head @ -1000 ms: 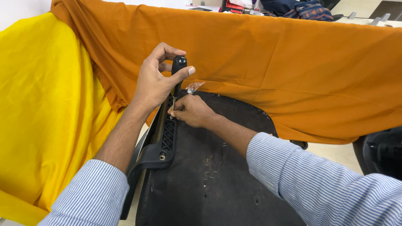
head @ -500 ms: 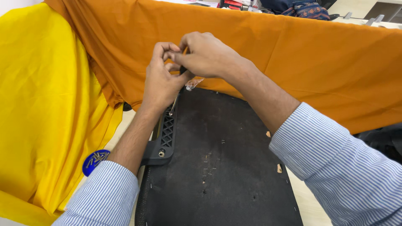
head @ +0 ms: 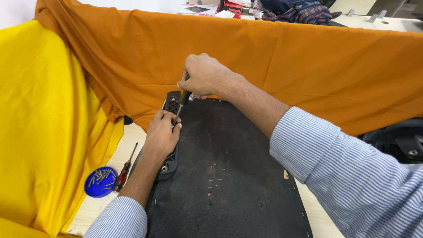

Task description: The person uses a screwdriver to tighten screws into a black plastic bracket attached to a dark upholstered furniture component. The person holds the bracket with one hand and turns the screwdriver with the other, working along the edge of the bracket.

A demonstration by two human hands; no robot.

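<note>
The right hand (head: 205, 77) grips a screwdriver (head: 181, 105) by its handle, tip down on the black bracket (head: 169, 132) along the dark seat board's (head: 233, 176) left edge, while the left hand's fingers (head: 165, 121) close around the thin, stiff, probably light shaft.

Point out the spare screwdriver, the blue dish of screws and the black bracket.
spare screwdriver (head: 122, 177), head view, on its red-and-black handle.
blue dish (head: 89, 191), head view, on its rim at the left.
black bracket (head: 171, 104), head view, on its ribbed upper end.
</note>
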